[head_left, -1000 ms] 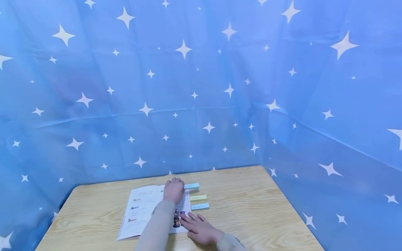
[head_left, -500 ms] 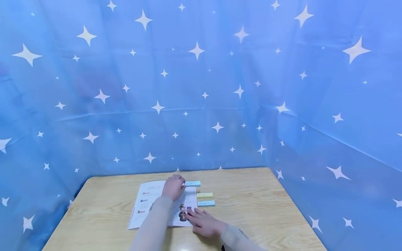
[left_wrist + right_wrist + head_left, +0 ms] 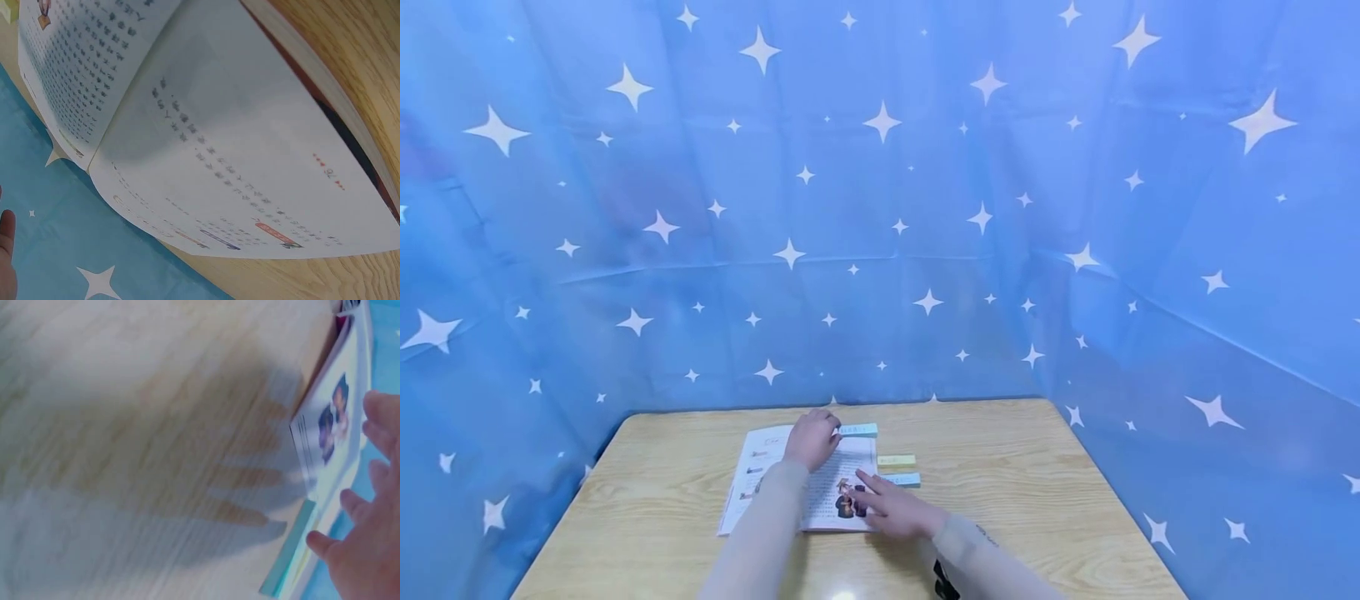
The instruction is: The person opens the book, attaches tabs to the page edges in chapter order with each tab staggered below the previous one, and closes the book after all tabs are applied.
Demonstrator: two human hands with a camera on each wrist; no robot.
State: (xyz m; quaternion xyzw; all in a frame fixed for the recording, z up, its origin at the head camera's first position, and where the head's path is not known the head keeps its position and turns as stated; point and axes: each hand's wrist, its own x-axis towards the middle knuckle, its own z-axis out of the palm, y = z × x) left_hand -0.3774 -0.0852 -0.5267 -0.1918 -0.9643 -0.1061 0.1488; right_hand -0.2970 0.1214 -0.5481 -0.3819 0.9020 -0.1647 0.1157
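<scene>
Open book (image 3: 848,458) on table (image 3: 1000,475), seven o'clock in head view.
Left hand (image 3: 812,440) at its one o'clock, we cannot tell the fingers' grip; right hand (image 3: 897,506) at four, fingers spread apart. Handwritten tabs (image 3: 897,460), two to three: we can't read them.

The table (image 3: 1000,467) has a pale wood-grain top with rounded far corners, stretching to both sides of the fingers. On it lies an open book (image 3: 850,462), its printed pages below the left fingers (image 3: 829,421) and its near right corner beside the right fingers (image 3: 874,483). A blue tab (image 3: 859,431) sits just right of the left fingers; beyond the right fingers, a yellow tab (image 3: 897,460) and a second blue tab (image 3: 906,480) jut from the page edge.
</scene>
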